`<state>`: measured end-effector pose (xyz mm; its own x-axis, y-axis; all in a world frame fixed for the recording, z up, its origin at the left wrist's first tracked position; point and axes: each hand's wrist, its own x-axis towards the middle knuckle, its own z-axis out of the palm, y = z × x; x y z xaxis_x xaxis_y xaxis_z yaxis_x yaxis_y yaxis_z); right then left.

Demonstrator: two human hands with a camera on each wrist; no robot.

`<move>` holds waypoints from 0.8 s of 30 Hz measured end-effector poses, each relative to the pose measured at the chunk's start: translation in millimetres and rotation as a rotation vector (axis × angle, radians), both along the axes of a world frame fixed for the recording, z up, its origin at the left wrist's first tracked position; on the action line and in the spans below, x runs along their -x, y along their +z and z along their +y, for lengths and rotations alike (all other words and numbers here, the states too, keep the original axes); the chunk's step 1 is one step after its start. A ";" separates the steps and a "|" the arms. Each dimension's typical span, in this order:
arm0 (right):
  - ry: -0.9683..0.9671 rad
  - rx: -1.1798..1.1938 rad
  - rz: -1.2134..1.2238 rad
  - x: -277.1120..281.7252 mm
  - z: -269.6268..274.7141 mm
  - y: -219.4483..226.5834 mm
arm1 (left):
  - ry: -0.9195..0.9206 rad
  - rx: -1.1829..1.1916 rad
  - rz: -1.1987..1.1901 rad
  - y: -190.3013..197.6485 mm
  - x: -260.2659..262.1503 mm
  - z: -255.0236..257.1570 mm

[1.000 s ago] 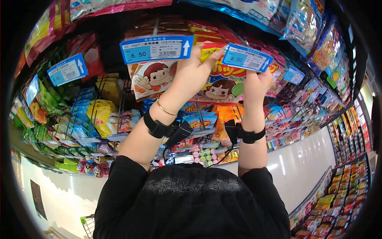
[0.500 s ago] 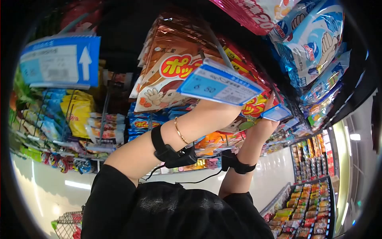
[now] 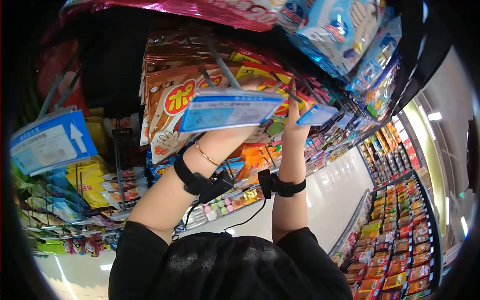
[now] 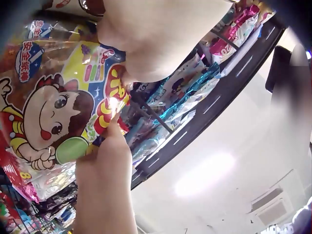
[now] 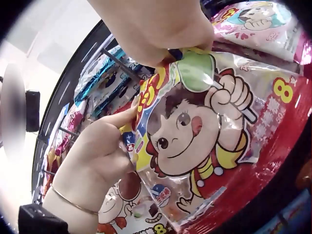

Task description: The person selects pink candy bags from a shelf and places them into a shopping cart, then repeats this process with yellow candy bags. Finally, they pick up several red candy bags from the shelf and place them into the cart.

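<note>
A clear and red bag of lollipops, printed with a smiling cartoon face and a green lollipop, hangs at the shelf rack. My left hand, with a gold bracelet above its wrist, grips the bag's upper edge on one side, thumb on the front. On the other side my right hand pinches the same edge. In the head view a blue price tag covers much of the left hand, and a smaller tag stands beside the right. Brown bags with similar print hang to the left.
Metal hooks stick out between the bags. Large blue and white bags overhang at the upper right. Lower down hang yellow packets. Across the aisle floor stands another snack shelf.
The head view swung right and came closer to the rack, then shifted partly back. The hands went from beside the price tags to behind and below them, staying at the lollipop bag.
</note>
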<state>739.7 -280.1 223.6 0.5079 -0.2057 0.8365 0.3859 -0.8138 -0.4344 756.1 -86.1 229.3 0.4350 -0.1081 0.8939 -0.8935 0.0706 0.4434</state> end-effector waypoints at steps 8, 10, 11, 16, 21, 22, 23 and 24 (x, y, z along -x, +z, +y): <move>0.338 -0.525 -0.053 51.2 47.1 -3.4 | 0.249 -0.168 0.127 0.4 29.4 10.9; 0.439 -0.467 -0.097 71.4 49.8 -14.3 | 0.279 -0.269 0.141 -13.7 42.1 23.8; 0.220 -0.232 -0.104 87.5 50.2 -21.3 | 0.261 -0.255 0.157 -17.8 56.2 31.1; 0.070 0.221 -0.075 142.6 15.7 -72.6 | 0.207 -0.483 0.390 -54.6 117.5 75.7; 0.788 0.160 0.477 161.9 -9.3 -101.4 | 0.439 -0.617 0.596 -102.7 209.4 116.4; 0.957 0.231 0.626 160.7 -11.2 -106.5 | 0.532 -0.582 0.637 -116.2 232.1 120.8; 1.035 0.263 0.644 162.3 -7.3 -106.7 | 0.605 -0.538 0.743 -125.1 257.4 122.6; 1.102 0.278 0.662 162.6 -6.8 -112.8 | 0.667 -0.457 0.886 -142.0 282.0 123.7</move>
